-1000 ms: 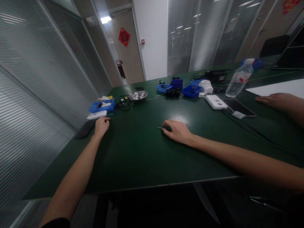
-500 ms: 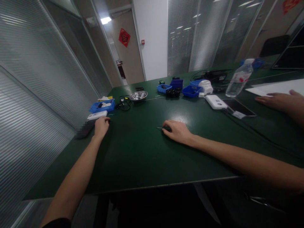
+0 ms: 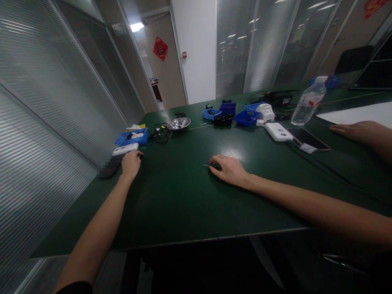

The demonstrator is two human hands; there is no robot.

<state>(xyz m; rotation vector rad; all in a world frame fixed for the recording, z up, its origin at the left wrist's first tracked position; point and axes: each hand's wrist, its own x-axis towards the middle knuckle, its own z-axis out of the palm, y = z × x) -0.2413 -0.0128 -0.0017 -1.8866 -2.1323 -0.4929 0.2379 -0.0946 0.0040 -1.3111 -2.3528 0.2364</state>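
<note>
Beyond the right hand [image 3: 228, 168] sit blue trays [image 3: 246, 119].

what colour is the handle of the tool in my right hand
The handle looks black, best seen in the head view.

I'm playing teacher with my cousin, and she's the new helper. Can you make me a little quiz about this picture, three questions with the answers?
1. Pick one. What does the person's right hand hold?
A) a cup
B) a thin tool
C) a banana

2. True or false? A red diamond hangs on the door.

3. Fill in the blank. The see-through bottle on the table has a ____ cap.

Key:
1. B, with its metal tip poking out past the fingers
2. True
3. White
</note>
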